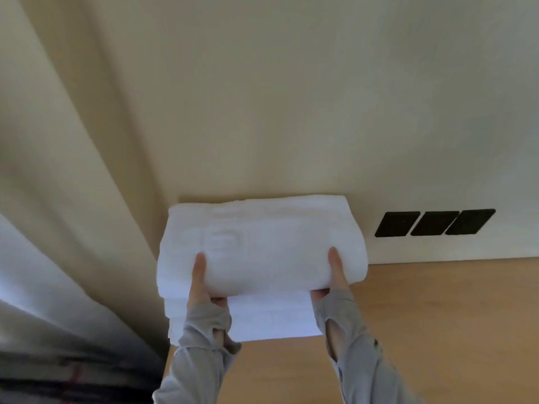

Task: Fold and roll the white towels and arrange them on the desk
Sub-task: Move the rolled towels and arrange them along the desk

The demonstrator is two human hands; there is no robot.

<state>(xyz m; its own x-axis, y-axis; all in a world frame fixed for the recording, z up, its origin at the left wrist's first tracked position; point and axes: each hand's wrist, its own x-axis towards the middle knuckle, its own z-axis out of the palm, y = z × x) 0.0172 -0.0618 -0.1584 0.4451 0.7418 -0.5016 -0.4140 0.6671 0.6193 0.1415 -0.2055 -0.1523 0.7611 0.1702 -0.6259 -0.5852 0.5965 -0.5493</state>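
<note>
Two surfaces fill my view: the cream wall (291, 97) and the wooden desk (437, 316) below it. On the desk's left end lies a stack of folded white towels (271, 319); a rolled towel (262, 246) sits atop it. My left grip (204, 290) and right grip (335, 281) clasp the roll's ends, thumbs on top, fingers beneath.

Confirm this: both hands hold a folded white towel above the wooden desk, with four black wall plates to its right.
Wrong on the count. The head view shows three black wall plates, not four. The rest stands: left hand and right hand hold the folded white towel above the wooden desk.
</note>
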